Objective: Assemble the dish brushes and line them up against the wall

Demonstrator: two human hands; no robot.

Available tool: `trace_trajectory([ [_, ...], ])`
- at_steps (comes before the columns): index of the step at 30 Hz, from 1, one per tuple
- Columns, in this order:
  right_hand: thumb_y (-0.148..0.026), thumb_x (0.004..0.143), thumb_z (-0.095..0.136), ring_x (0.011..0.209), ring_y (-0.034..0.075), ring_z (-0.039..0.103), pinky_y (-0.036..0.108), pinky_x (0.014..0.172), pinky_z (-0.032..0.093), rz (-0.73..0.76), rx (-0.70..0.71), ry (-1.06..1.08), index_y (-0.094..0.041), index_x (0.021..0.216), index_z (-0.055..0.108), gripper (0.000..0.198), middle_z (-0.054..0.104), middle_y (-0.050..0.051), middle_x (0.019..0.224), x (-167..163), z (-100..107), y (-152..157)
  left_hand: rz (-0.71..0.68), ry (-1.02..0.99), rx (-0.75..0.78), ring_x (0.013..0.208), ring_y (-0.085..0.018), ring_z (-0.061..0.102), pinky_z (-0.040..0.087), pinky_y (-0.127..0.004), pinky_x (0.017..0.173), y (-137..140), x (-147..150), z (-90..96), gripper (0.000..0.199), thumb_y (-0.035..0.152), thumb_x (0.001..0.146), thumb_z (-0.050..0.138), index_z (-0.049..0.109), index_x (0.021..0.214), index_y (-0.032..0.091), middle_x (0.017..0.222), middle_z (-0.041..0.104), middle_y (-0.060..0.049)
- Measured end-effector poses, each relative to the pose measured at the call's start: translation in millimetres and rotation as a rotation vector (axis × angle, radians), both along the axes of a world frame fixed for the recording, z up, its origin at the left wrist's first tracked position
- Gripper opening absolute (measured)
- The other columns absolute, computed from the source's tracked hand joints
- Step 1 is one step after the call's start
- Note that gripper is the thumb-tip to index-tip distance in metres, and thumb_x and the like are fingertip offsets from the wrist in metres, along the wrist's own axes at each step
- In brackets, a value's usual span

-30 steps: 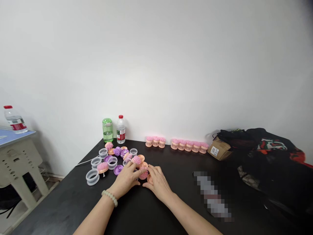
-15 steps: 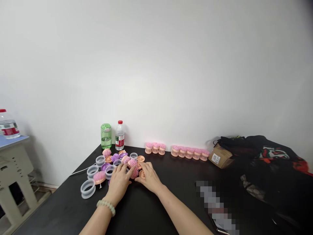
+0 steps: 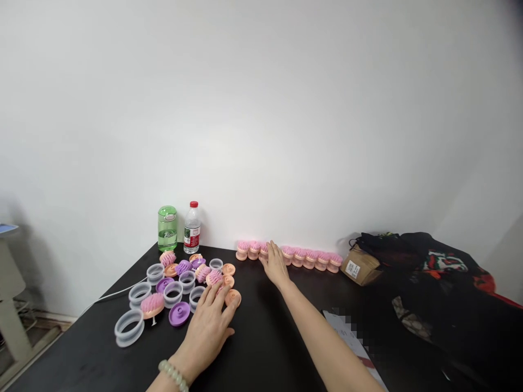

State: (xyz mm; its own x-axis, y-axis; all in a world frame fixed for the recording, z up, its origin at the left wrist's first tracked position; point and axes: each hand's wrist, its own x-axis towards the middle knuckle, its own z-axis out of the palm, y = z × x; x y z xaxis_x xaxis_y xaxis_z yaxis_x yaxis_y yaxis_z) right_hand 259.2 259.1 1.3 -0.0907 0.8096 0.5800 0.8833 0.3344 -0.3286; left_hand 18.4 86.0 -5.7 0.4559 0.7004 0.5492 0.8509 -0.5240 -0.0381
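Note:
My left hand (image 3: 210,321), with a pale bead bracelet on the wrist, rests over the near right side of a group of loose parts. Its fingers are stretched out, close to a pink bristle piece (image 3: 214,277) and an orange disc (image 3: 232,298). By the wall, my right hand (image 3: 275,265) reaches to the row of assembled pink bristle brushes (image 3: 310,258), fingers extended and thumb apart. It is beside the third brush from the left and covers part of the row; whether anything is under its palm is hidden. Clear rings (image 3: 129,328) and purple discs (image 3: 179,314) lie left of my left hand.
A green bottle (image 3: 167,228) and a red-capped water bottle (image 3: 192,228) stand at the back left. A brown paper bag (image 3: 362,265) and dark cloth (image 3: 429,294) are on the right. A paper sheet (image 3: 347,337) lies near my right forearm.
My right hand has left the loose parts and moved right and back to the row by the wall. My left hand has spread flatter over the parts. The view has turned slightly right.

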Motion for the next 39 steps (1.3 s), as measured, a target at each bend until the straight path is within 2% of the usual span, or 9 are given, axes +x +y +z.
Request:
trace_trajectory([
  [6,-0.033,0.096,0.063,0.123,0.029,0.055,0.054,0.102,0.046,-0.039,-0.044,-0.041,-0.019,0.131,0.056,0.039,0.054,0.010,0.139,-6.4,11.4,19.7,0.040,-0.013,-0.044,0.134,-0.043,0.047,0.043,-0.062,0.107,4.7,-8.6,0.8,0.080,0.006,0.062,0.084,0.053,0.134,0.023,0.142,0.055,-0.018],
  [12,-0.032,0.096,0.063,0.110,0.024,0.061,0.046,0.094,0.051,-0.063,-0.093,0.009,-0.018,0.117,0.062,0.025,0.061,0.009,0.126,-8.0,17.8,-7.9,0.028,-0.027,-0.061,0.136,-0.043,0.044,0.042,-0.063,0.107,3.8,-12.3,4.1,0.079,0.004,0.063,0.082,0.053,0.134,0.023,0.142,0.054,-0.018],
  [15,-0.027,0.091,0.066,0.101,0.023,0.062,0.042,0.087,0.053,-0.036,-0.140,0.083,-0.016,0.109,0.063,0.021,0.062,0.008,0.118,-5.5,21.4,-32.9,-0.012,-0.063,-0.064,0.134,-0.043,0.046,0.043,-0.062,0.106,0.9,-11.7,7.1,0.077,0.004,0.063,0.082,0.053,0.132,0.024,0.140,0.055,-0.016],
  [20,-0.018,0.071,0.072,0.094,0.025,0.063,0.037,0.084,0.050,0.071,-0.202,0.285,-0.019,0.097,0.062,0.028,0.062,0.006,0.100,-8.0,25.0,-94.1,-0.139,-0.170,-0.076,0.132,-0.038,0.049,0.045,-0.059,0.107,-10.1,-5.5,13.0,0.078,0.010,0.067,0.084,0.047,0.134,0.024,0.138,0.056,-0.014],
  [26,-0.029,0.072,0.070,0.080,0.020,0.066,0.030,0.071,0.053,0.287,-0.346,0.581,-0.022,0.103,0.055,0.035,0.067,0.001,0.090,-32.4,15.7,-178.2,-0.327,-0.287,-0.078,0.130,-0.036,0.050,0.045,-0.058,0.106,-25.7,3.0,14.7,0.089,0.045,0.070,0.084,0.034,0.140,0.023,0.136,0.055,-0.017],
  [31,-0.022,0.063,0.077,0.086,0.021,0.065,0.032,0.078,0.052,0.420,-0.492,1.012,-0.021,0.110,0.056,0.051,0.068,0.004,0.097,-49.1,9.7,-210.4,-0.363,-0.337,-0.048,0.103,-0.031,0.063,0.055,-0.049,0.086,-31.3,7.4,13.9,0.065,0.050,0.073,0.080,0.046,0.118,0.020,0.112,0.064,-0.012],
  [34,-0.019,0.061,0.077,0.084,0.021,0.064,0.032,0.076,0.052,0.422,-0.512,0.986,-0.021,0.111,0.059,0.053,0.067,0.002,0.096,-50.6,8.9,-215.6,-0.359,-0.341,-0.040,0.091,-0.026,0.063,0.056,-0.043,0.078,-33.2,9.9,15.3,0.039,0.041,0.085,0.072,0.048,0.109,0.021,0.101,0.065,-0.008],
  [36,-0.023,0.066,0.076,0.085,0.022,0.064,0.033,0.077,0.052,0.444,-0.524,0.952,-0.021,0.111,0.060,0.047,0.068,0.002,0.097,-48.4,9.4,-217.4,-0.359,-0.351,-0.019,0.087,-0.023,0.062,0.055,-0.039,0.076,-34.1,11.2,16.4,0.025,0.033,0.091,0.064,0.049,0.106,0.021,0.097,0.064,-0.007],
  [39,-0.031,0.075,0.071,0.090,0.023,0.065,0.034,0.080,0.052,0.489,-0.552,0.936,-0.021,0.108,0.063,0.035,0.068,0.004,0.098,-43.2,11.5,-219.1,-0.372,-0.355,-0.011,0.086,-0.022,0.061,0.054,-0.037,0.076,-35.2,12.3,17.8,0.019,0.031,0.093,0.060,0.050,0.105,0.021,0.096,0.063,-0.007],
])
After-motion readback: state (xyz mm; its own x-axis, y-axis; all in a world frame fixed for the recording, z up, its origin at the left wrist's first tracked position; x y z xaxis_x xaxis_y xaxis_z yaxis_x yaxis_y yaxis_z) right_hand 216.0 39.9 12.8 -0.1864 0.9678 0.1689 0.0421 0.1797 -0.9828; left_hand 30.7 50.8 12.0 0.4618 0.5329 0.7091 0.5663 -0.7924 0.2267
